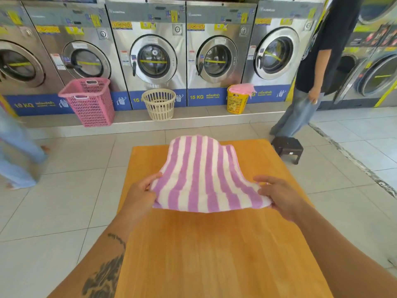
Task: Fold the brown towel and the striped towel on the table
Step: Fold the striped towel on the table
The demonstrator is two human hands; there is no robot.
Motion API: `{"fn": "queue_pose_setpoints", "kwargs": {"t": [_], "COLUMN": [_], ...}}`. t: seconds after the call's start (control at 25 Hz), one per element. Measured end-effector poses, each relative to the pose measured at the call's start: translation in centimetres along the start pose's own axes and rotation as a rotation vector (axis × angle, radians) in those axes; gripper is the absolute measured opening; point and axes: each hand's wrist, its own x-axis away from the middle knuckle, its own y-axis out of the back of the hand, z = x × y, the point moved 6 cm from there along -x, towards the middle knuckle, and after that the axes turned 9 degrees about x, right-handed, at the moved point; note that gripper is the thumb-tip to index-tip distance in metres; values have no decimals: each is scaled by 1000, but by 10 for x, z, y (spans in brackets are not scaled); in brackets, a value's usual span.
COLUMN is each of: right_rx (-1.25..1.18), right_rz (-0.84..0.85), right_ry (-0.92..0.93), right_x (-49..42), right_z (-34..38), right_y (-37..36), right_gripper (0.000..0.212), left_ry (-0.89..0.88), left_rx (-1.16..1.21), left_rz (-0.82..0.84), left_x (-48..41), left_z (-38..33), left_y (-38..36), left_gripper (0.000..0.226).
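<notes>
An orange wooden counter (214, 250) stands on pale floor tiles (64, 201). Five steel washing machines (153, 59) line the far wall, with three plastic laundry baskets (90, 102) below. One purple-and-white striped towel (202, 175) is held over the counter, left hand (139, 194) and right hand (281, 196) each pinching a near corner, fingers (265, 179) curled on the cloth.

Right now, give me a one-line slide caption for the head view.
Left hand and right hand grip the near corners of a purple-and-white striped terry towel over the orange wooden table.
</notes>
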Motion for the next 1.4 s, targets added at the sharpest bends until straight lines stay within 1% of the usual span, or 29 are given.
{"fn": "queue_pose_setpoints", "kwargs": {"t": [0.04,0.08,0.16,0.2,0.24,0.32,0.44,0.52,0.6,0.68,0.72,0.84,0.92,1.0,1.16,1.24,1.32,1.36,1.4], "right_rx": [10,-1,-12,0,16,40,51,16,-48,-60,-35,-52,-106,-141,-220,-208,-100,29,197], "right_rz": [26,40,31,17,15,17,-2,-51,-108,-172,-195,-197,-158,-77,44,81,89,35,-59], "right_ry": [-31,-55,-81,-93,-107,-132,-147,-149,-134,-106,-89,-31,-1,19,31,88,178,225,275], "right_x": [3,5,7,8,10,16,22,24,27,30,30,29,30,33,44,52,61,65,68], "right_z": [-14,-27,-50,-60,-68,-80,-84,-85,-82,-75,-71,-52,-37,-21,7,27,49,60,71], "right_y": [-8,-15,-24,-27,-29,-32,-27,-22,-18,-14,-11,-5,2,8,16,21,28,34,41], "right_gripper": [41,48,57,59,60,60,54,43,25,12,10,18,30,38,41,38,37,38,36], "left_ry": [30,54,94,112,124,149,214,242,240,208,183,79,2,-65,-191,-267,-327,-353,-382], "left_rx": [8,13,14,9,-6,-67,-203,-244,-287,-378,-437,-535,-508,-442,-370,-336,-281,-259,-258], "left_rz": [15,17,-25,-44,-53,-41,65,103,121,146,154,85,1,-73,-146,-180,-195,-192,-192], "left_x": [4,6,9,11,12,15,18,17,18,17,16,13,13,13,10,8,6,4,2], "left_z": [14,28,51,61,69,78,86,90,89,87,85,73,60,44,15,-2,-18,-27,-34], "left_y": [2,5,12,14,15,15,11,11,9,7,7,11,17,23,27,29,30,29,28], "left_gripper": [59,50,28,21,20,30,46,47,44,44,43,31,22,18,16,17,19,21,22]}}
